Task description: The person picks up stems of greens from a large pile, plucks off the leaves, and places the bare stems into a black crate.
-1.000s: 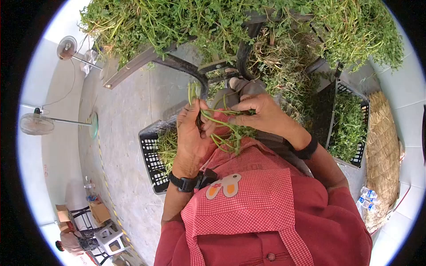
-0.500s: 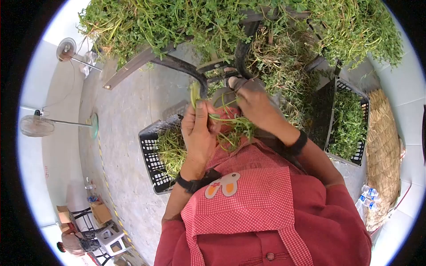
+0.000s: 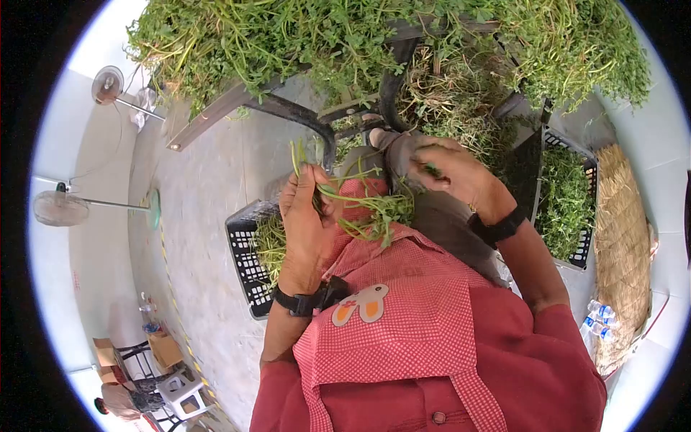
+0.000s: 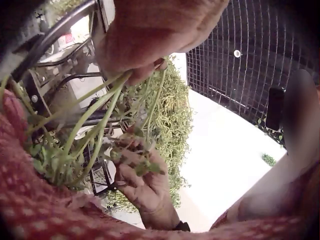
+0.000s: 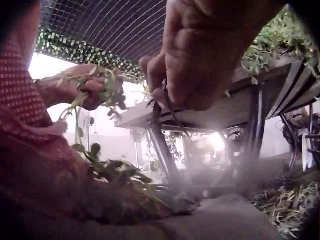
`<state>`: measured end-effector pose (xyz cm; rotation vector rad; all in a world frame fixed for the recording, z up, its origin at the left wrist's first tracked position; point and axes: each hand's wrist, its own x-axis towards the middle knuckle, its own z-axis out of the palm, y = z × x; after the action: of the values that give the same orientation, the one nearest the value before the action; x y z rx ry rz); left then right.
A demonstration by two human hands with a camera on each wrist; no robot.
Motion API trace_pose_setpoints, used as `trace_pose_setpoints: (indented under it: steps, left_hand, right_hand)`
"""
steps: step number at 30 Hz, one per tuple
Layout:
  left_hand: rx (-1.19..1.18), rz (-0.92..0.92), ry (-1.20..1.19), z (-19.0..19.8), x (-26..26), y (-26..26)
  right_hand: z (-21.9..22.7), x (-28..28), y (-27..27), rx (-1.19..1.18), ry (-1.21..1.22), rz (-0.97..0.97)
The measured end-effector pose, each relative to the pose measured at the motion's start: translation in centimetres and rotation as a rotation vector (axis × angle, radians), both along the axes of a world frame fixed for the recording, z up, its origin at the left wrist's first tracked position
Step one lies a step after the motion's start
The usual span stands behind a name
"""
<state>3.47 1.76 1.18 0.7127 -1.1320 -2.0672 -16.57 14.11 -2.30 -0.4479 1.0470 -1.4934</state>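
Long green leafy stems (image 3: 371,209) are gripped between the thumb and fingers of my left hand (image 3: 302,223), over the lap. Their cut ends stick up past the thumb, and the leafy ends hang over the red checked apron (image 3: 396,317). In the left wrist view the stems (image 4: 95,125) fan down from the fingers. My right hand (image 3: 464,176) is apart from that bunch, above the knee, with a small green leafy bit (image 3: 432,170) between its curled thumb and fingers. In the right wrist view a thin dark strand (image 5: 175,117) hangs from its fingertips.
A table (image 3: 209,115) heaped with greens (image 3: 288,43) stands in front. Black crates of greens sit at left (image 3: 248,281) and right (image 3: 590,209). A pile of stalks (image 3: 446,93) lies under the table. Straw matting (image 3: 619,245) and water bottles (image 3: 599,320) are at right.
My right hand was at the stems beside the left hand, dipped toward the knee, and is now drawn back to the right with a green bit. The left hand keeps its hold.
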Motion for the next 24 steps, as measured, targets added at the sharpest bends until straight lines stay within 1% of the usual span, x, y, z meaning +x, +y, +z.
trace_pose_setpoints:
  steps: [1,3,4,5,7,8,9,11,12,14,15,17,18,20,21,23,24]
  left_hand:
    - [0.031,-0.015,0.017,-0.2,-0.1,0.1]
    - [0.063,-0.019,0.035,-0.4,-0.2,0.3]
    - [0.060,-0.022,0.041,-0.3,-0.3,0.3]
    - [0.056,-0.027,0.048,-0.2,-0.3,0.2]
    - [0.045,-0.047,0.063,-0.3,-0.3,0.0]
    - [0.035,-0.071,0.078,-0.4,-0.3,0.1]
    - [0.036,-0.074,0.078,-0.3,-0.3,0.1]
    - [0.040,-0.048,0.051,-0.3,-0.4,0.3]
    - [0.040,-0.048,0.053,-0.3,-0.5,0.3]
    - [0.040,-0.042,0.044,-0.3,-0.4,0.2]
    - [0.041,-0.039,0.044,-0.3,-0.3,0.2]
    - [0.005,-0.056,0.019,-0.4,-0.2,0.1]
    - [0.006,-0.056,0.018,-0.4,-0.2,0.2]
    - [-0.045,0.030,-0.086,-0.1,-0.6,0.6]
    - [-0.042,0.029,-0.087,0.1,-0.8,0.8]
    - [-0.052,0.010,-0.088,0.6,-1.2,1.2]
    - [-0.051,0.009,-0.089,0.9,-1.5,1.4]
  right_hand:
    - [0.7,1.0,0.1,0.002,0.000,-0.006]
    - [1.2,2.1,0.0,-0.135,0.068,0.044]
    - [0.1,1.5,0.0,-0.169,0.128,0.201]
    - [-0.2,1.8,-0.3,-0.171,0.128,0.205]
    - [0.3,3.4,-0.8,-0.304,0.808,0.112]
    - [1.2,3.5,-0.3,-0.199,0.891,0.175]
    - [1.3,3.9,-0.2,-0.196,0.892,0.173]
    - [1.5,4.5,-0.2,-0.135,1.095,0.198]
    - [2.1,4.6,-0.4,-0.135,1.096,0.199]
    - [3.9,4.6,-0.5,-0.037,1.111,0.384]
    - [3.4,4.7,-0.5,-0.038,1.111,0.386]
    - [1.7,4.9,-0.5,-0.228,0.989,0.226]
    - [1.4,4.9,-0.6,-0.227,0.989,0.227]
    - [1.0,4.9,-0.7,-0.135,0.859,0.179]
    - [0.7,4.8,-0.8,-0.131,0.857,0.179]
    - [0.2,4.5,-1.0,-0.200,1.006,0.139]
    - [0.8,4.6,-1.1,-0.199,1.005,0.139]
